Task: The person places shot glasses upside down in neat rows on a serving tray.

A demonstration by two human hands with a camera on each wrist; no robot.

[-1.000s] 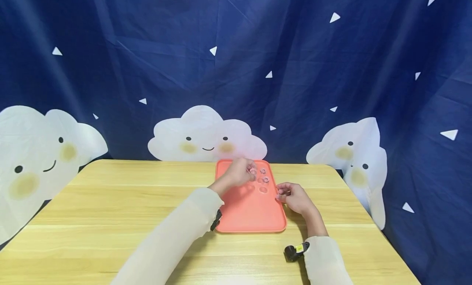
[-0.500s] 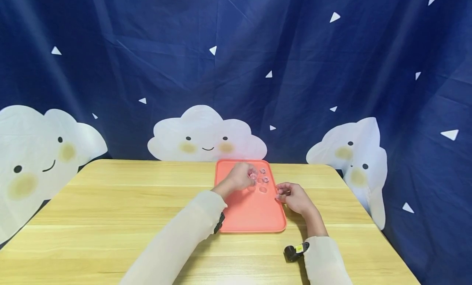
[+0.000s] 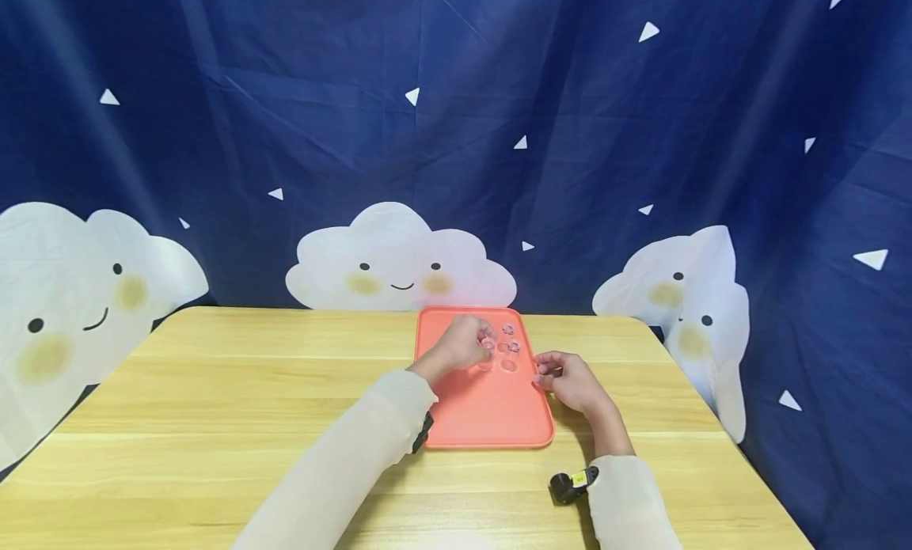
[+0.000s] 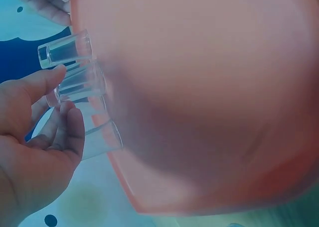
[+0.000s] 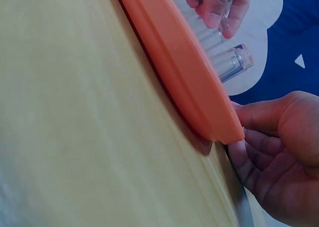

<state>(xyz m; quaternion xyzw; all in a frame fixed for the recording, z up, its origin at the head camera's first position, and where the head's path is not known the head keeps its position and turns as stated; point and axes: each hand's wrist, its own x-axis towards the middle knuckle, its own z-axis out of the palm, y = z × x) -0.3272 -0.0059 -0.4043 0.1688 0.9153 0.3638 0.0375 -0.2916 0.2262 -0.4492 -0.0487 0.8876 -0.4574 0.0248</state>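
Observation:
The coral-coloured tray (image 3: 492,415) lies on the table, with several small clear glasses on its far half. These stand upside down, thick bases up, as the glass (image 4: 70,50) at the top of the left wrist view shows. My left hand (image 3: 456,344) reaches over the tray and pinches another clear glass (image 4: 82,82) near its base, between thumb and fingers. In the right wrist view, an upturned glass (image 5: 232,63) stands just past the tray's rim. My right hand (image 3: 572,382) grips the tray's right edge, thumb on top and fingers below.
The pale wooden table (image 3: 249,423) extends on both sides of the tray. Behind its far edge hangs a dark blue curtain (image 3: 342,123) with white clouds and triangles. A black wrist camera (image 3: 566,488) sits by the right sleeve.
My left hand has come slightly nearer along the tray, its fingers lower over the glasses. My right hand and the tray have stayed in place.

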